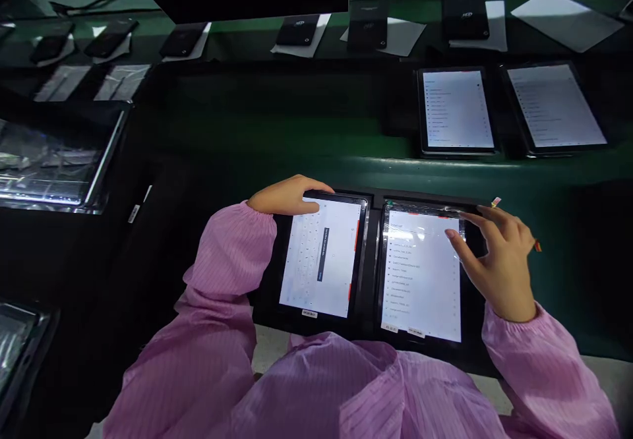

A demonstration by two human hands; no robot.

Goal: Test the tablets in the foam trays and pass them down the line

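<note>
**Two hands at two lit tablets, two more lit tablets behind**

At the far left there are two shiny wrapped panels: one large panel [42,142] and, nearer to the person, one cut by the frame [14,340]. Along the back I count six dark flat units [109,38] with white sheets under them, and a seventh thing at the left edge is too cut to tell.

Next comes the left hand [293,195], from a pink striped sleeve [230,251]. It lies at the upper left corner of the left tablet [341,254], thumb and forefinger parted; I cannot tell if it pinches the edge. This tablet shows a keyboard turned sideways and one dark message box, and it has one label [309,314] at the bottom.

Just beside it is the right tablet [420,281], with one list on its screen and two labels [416,332] at its lower edge. The right hand [502,254] has its fingers spread over the upper right corner, the thumb above the screen.

Behind, at right, two lit tablets [457,109] lie side by side, both showing lists.
</note>
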